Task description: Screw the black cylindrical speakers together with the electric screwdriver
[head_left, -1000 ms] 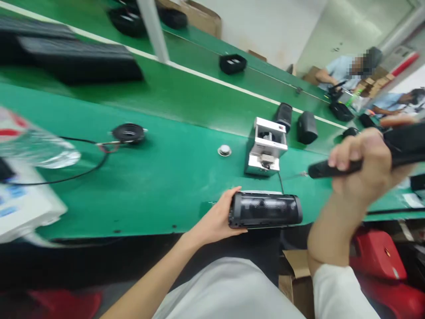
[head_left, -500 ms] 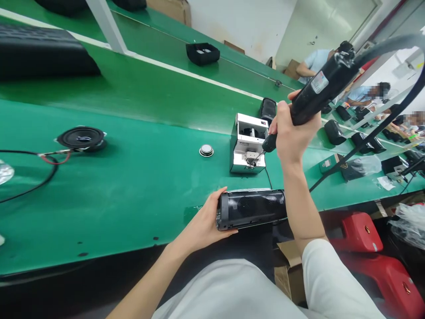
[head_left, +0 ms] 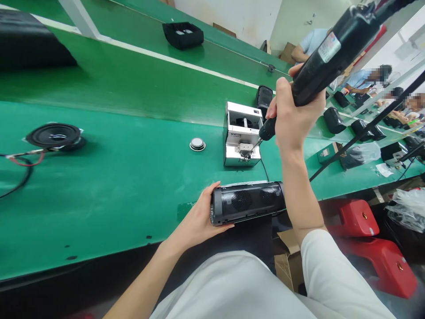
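The left hand (head_left: 199, 217) is clamped on the black speaker (head_left: 252, 202), which extends toward three o'clock. At the speaker's one o'clock, the right hand (head_left: 294, 117) grips a power screwdriver (head_left: 332, 60) pointing at the silver machine (head_left: 239, 135).

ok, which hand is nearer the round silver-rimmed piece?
Left. The left hand is on the near side of the round silver-rimmed piece; the right hand is farther off to its right.

One held screwdriver (head_left: 332, 57), one held speaker (head_left: 249, 201), one silver disc (head_left: 197, 144) and two right-side stools (head_left: 387, 266) appear.
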`<control>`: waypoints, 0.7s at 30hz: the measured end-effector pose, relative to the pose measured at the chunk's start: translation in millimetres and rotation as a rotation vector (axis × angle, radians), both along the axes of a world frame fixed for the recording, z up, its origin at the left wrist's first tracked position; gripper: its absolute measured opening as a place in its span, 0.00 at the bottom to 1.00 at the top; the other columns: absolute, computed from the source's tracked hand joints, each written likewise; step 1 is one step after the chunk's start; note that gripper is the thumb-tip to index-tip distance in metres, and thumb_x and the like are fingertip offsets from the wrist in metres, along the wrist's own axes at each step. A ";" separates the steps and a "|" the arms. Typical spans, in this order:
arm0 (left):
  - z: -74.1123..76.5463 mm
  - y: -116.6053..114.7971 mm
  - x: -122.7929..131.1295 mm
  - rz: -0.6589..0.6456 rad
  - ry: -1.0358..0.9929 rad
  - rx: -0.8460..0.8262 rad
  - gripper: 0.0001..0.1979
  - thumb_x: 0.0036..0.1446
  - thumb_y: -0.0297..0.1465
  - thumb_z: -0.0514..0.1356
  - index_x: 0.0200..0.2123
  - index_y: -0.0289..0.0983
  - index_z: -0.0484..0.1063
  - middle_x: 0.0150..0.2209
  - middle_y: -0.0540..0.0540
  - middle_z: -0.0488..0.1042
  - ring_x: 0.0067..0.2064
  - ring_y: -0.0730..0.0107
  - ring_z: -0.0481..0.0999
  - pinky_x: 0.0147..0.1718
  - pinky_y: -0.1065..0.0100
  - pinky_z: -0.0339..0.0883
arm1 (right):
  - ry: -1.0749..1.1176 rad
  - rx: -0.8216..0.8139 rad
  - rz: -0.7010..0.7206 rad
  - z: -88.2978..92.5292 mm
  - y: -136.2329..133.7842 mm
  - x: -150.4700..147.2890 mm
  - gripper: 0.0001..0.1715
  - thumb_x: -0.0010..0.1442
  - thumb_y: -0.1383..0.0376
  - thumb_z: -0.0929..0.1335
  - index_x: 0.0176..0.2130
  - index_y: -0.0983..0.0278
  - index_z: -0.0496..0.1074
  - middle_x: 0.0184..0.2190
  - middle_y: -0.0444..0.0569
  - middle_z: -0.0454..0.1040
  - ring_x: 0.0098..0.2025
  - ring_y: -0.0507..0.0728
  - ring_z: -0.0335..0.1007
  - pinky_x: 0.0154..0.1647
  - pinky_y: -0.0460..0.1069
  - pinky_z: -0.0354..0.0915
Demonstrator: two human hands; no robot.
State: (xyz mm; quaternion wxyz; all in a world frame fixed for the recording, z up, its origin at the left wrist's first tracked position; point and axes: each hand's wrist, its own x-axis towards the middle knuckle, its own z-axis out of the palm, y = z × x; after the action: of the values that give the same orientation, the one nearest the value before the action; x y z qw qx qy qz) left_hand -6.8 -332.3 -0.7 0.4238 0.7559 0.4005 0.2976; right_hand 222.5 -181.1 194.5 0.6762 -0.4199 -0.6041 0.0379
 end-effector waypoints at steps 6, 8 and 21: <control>-0.4 0.0 -1.3 -0.002 0.003 -0.026 0.53 0.60 0.44 0.75 0.78 0.46 0.47 0.72 0.33 0.67 0.72 0.36 0.76 0.68 0.38 0.76 | 0.028 -0.064 0.080 -1.4 4.8 0.8 0.20 0.78 0.44 0.71 0.51 0.52 0.60 0.31 0.36 0.69 0.23 0.51 0.56 0.29 0.52 0.59; -1.9 -0.8 -0.7 -0.004 0.003 -0.022 0.54 0.60 0.45 0.76 0.78 0.47 0.47 0.71 0.33 0.68 0.72 0.36 0.76 0.68 0.38 0.75 | 0.018 -0.084 0.042 -3.7 6.7 0.4 0.23 0.77 0.41 0.69 0.50 0.52 0.61 0.31 0.37 0.68 0.23 0.51 0.57 0.29 0.53 0.59; -11.5 -5.1 -6.3 0.043 0.042 0.058 0.51 0.61 0.47 0.71 0.78 0.46 0.48 0.68 0.35 0.73 0.61 0.41 0.85 0.61 0.38 0.82 | 0.071 -0.247 0.158 31.2 -10.4 -33.6 0.23 0.67 0.62 0.82 0.40 0.56 0.65 0.25 0.29 0.62 0.26 0.42 0.63 0.24 0.37 0.63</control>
State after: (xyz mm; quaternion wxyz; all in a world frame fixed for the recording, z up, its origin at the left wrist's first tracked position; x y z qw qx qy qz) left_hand -13.0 -337.4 -12.2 0.3869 0.7651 0.4166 0.3022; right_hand 188.9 -191.5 225.7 0.6354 -0.4493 -0.6017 0.1798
